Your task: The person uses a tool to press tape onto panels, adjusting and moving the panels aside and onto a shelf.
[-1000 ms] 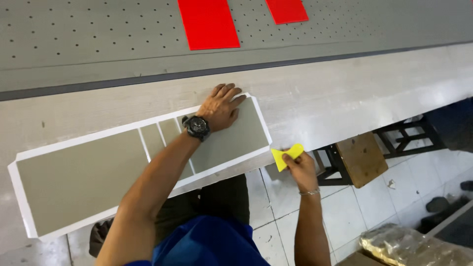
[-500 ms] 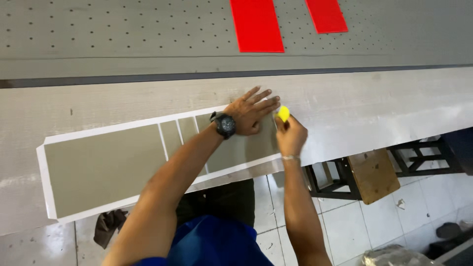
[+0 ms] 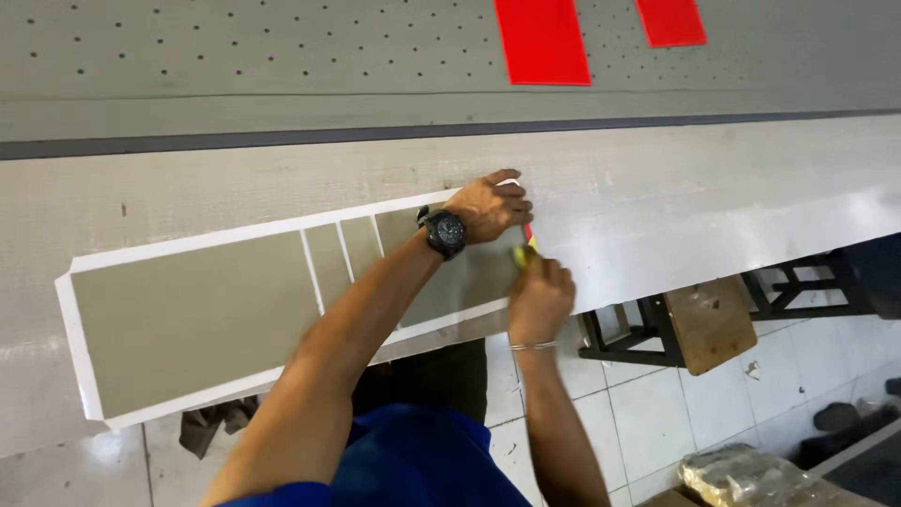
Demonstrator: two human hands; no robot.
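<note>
The grey panel lies flat on the surface, long axis left-right. Left hand presses its right end, fingers together; right hand pinches a yellow scraper.

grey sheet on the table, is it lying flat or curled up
Flat: the sheet lies spread on the table, the left hand pressing its right end, the right hand beside it.

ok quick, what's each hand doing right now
Left hand: open, pressed palm-down on the right end of the grey panel.
Right hand: closed around a small yellow tool at the panel's right edge.
</note>
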